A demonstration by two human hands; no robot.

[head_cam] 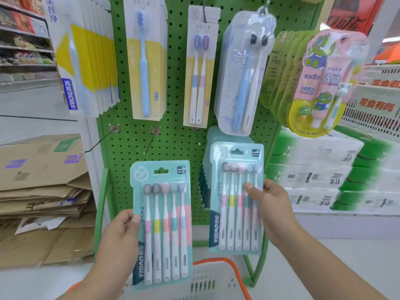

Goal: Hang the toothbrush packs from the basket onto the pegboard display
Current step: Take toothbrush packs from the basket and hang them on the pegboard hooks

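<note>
Two five-brush packs are in play, both teal-backed blister cards. The left hand (pixel 121 232) pinches one toothbrush pack (pixel 163 221) by its left edge, thumb on the front and fingers curled behind, holding it in the air in front of the lower left of the pegboard (pixel 173 135). Its long axis runs up and down: hang slot at the top, brush heads up, handles down, with only a slight lean.

The right hand (pixel 270 208) grips a second pack (pixel 234 198) by its right edge, thumb across the front over the handles. That one is upright too, heads up, and sits at the front of a stack of the same packs (pixel 205 185) at the board's lower right. Whether its slot is actually on a hook, I can't tell from here.

Above them the board is pretty full: a row of yellow-and-white Frog packs (pixel 86 59) at the top left, a single blue brush pack (pixel 146 61), a twin pack (pixel 200 68), a clear two-brush pack (pixel 242 74), and kids' frog sets (pixel 324 83) on the right edge. Three bare hooks (pixel 151 141) stick out mid-board, just above the left pack.

Below the hands there's a white basket with an orange handle (pixel 233 269); what's in it I can't make out. Flattened cardboard boxes (pixel 43 191) are piled to the left, green-and-white cartons (pixel 324 169) to the right.
</note>
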